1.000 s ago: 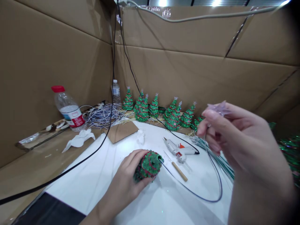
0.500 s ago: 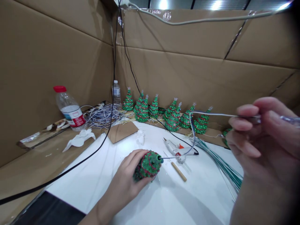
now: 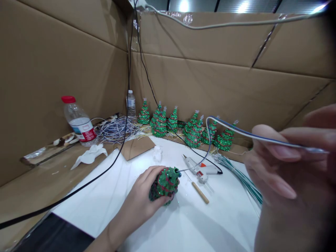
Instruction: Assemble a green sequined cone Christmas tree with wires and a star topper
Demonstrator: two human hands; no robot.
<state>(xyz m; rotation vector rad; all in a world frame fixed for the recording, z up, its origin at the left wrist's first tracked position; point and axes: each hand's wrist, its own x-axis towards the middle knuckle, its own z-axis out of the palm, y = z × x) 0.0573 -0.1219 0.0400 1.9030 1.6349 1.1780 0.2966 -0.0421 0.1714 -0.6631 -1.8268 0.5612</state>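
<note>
My left hand (image 3: pixel 145 192) is wrapped round a small green Christmas tree (image 3: pixel 166 183) with red garland, tilted on the white table. From the tree's tip runs a thin blue and white wire (image 3: pixel 208 134), which loops up and across to my right hand (image 3: pixel 286 161). The right fingers are close to the camera and pinch the wire near its end. A pale tip shows there, blurred, and I cannot make out what it is.
Several finished trees (image 3: pixel 193 134) stand along the cardboard wall. A hot glue gun (image 3: pixel 199 169), a wooden-handled awl (image 3: pixel 200 192) and green wires (image 3: pixel 241 178) lie to the right. At the left are a red-capped bottle (image 3: pixel 82 126), tangled wire (image 3: pixel 115 129) and tissue (image 3: pixel 90 154).
My right hand has shifted a little down and its fingers have changed position on the wire. The wire's loop has risen and moved left. The left hand still holds the tree.
</note>
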